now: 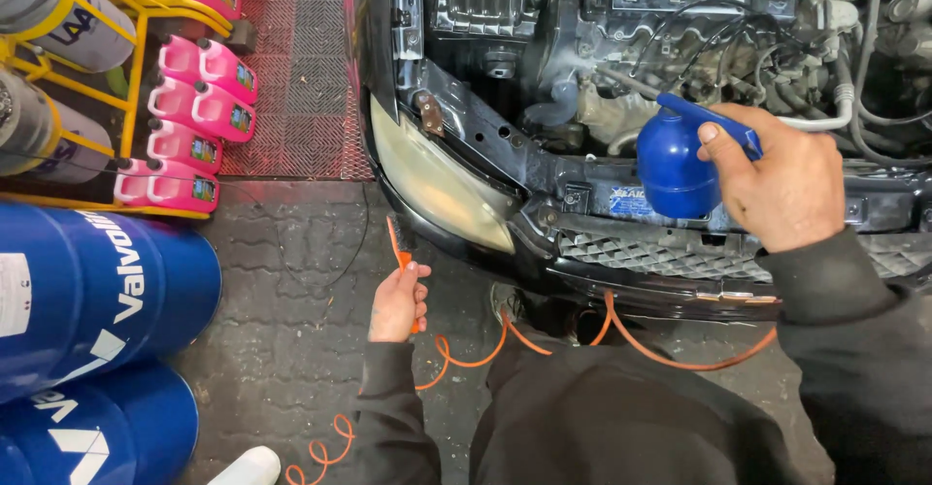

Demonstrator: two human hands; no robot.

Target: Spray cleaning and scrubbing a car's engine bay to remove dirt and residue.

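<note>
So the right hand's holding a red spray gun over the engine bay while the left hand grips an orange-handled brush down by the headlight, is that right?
Not quite: the head view shows the spray gun in the right hand is blue, not red. The left hand does grip the orange-handled brush by the headlight.

Single head view, looking steeply down, close over car front (582,184).

The floor (291,291) is grey paving stone, dark with stains, and beside it lies a red metal grating (316,77). On the left stand big blue drums (97,291), a yellow rack (126,19) and many pink canisters (199,106).
</note>
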